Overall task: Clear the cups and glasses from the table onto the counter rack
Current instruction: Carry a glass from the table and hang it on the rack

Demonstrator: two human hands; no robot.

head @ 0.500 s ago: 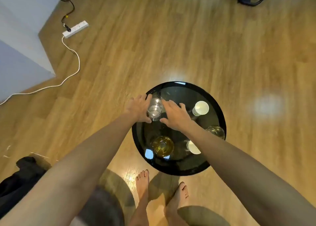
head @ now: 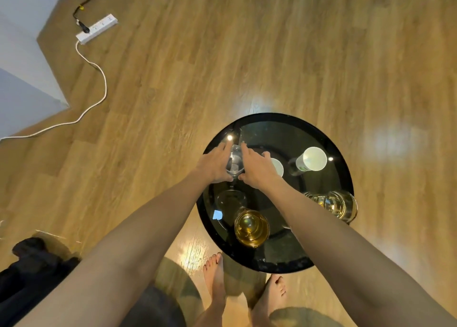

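Note:
A round black glass table [head: 277,128] holds several drinks. My left hand [head: 214,165] and my right hand [head: 256,169] wrap a clear empty glass [head: 234,162] from both sides at the table's left, fingers along its wall and thumbs near me. A white paper cup [head: 312,159] stands at the right. A second white cup [head: 277,167] peeks out behind my right hand. A glass of amber liquid [head: 251,227] stands at the near side. Another glass [head: 340,203] sits at the right rim, partly behind my right forearm.
The table stands on a wooden floor. My bare feet [head: 217,284] are at its near edge. A white power strip [head: 97,28] with its cable lies far left by a grey wall. A dark garment [head: 27,267] lies at the lower left.
Both hands have stayed around the clear glass, with the fingers now stretched further along its sides. The view has shifted slightly.

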